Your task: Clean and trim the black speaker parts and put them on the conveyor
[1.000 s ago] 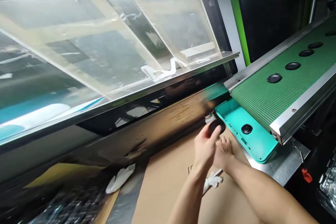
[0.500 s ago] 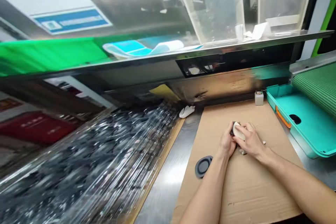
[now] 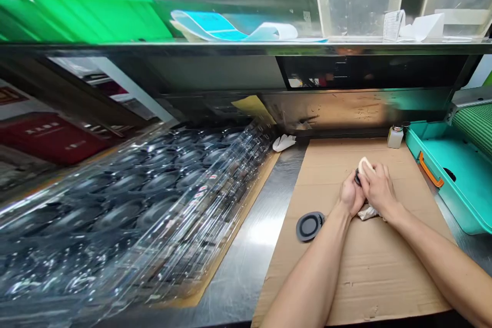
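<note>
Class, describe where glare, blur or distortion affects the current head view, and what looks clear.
Head view: white glare on the steel bench; streaky glints over the clear plastic packaging; smeared lettering on the red box; stretching towards the left edge; left hand and right hand fairly sharp.

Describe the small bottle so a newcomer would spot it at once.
Start with the brown cardboard sheet on the metal bench. At its far right corner, just left of the teal bin, stands a small whitish bottle. Unlike the flat grey disc nearer the camera, it is upright and pale.
</note>
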The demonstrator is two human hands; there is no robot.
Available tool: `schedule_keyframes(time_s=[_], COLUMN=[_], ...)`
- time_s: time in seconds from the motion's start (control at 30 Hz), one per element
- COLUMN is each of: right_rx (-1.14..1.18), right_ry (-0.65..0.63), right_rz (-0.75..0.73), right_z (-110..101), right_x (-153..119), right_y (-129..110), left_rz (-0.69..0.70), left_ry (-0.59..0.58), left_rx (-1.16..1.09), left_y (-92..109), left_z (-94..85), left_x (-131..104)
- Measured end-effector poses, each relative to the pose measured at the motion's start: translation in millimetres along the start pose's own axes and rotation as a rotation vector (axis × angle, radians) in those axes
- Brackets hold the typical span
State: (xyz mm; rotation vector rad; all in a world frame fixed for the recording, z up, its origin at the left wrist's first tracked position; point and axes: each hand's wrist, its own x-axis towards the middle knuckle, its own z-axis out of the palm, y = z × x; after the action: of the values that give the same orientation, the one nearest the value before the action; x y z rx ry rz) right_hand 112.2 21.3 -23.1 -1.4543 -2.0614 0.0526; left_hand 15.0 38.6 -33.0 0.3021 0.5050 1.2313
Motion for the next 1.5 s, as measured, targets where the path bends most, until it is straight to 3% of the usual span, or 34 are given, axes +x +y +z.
schedule_keyframes(time_s=[0.07,0.2,0.33,0.5,0.57,0.7,0.87,0.93,1.03,1.17,1.27,1.37,1.5], right_rx=[0.000,0.001,-0.014,0.273,0.389,0.513,0.565,0.583,0.486,0.254,0.118,-0.086,-0.148], right_ry=[-0.020,-0.076,0.022,0.166,0.100,-0.155,-0.158,-0.236,-0.334,-0.110,-0.187,-0.198,-0.244], right_rz=[0.019,-0.081,0.126,0.101,0.085,0.092,0.160,0.142,0.120,0.137,0.082,0.191,0.140], right_z=[2,4,2,-10,-17,-24,-18,-18,-25,-31,-28,-24,-25], right_x=[1,3,16,19,16,15,19,21,22,20,18,19,21], right_y=[1,14,42,56,52,44,42,46,54,47,27,12,8], left_rz=[0.001,0.039,0.070,0.068,0.092,0.099,0.162,0.166,0.163,0.165,0.164,0.154,0.168], left_ry=[0.002,0.065,0.095,0.115,0.134,0.096,0.062,0.048,0.064,0.133,0.165,0.166,0.201], left_rx=[0.000,-0.014,0.003,0.010,0.009,0.052,0.176,0.196,0.201,0.189,0.118,0.092,0.095], left_y=[-1,1,3,6,6,2,-8,-9,-9,-9,-10,-9,-9], left_z=[-1.0,-1.4,-0.3,-1.5,-2.2,-3.3,-7.9,-10.3,-11.2,-6.7,-3.2,-1.6,-1.4], left_x=[0,1,1,2,3,4,7,8,7,6,6,5,5])
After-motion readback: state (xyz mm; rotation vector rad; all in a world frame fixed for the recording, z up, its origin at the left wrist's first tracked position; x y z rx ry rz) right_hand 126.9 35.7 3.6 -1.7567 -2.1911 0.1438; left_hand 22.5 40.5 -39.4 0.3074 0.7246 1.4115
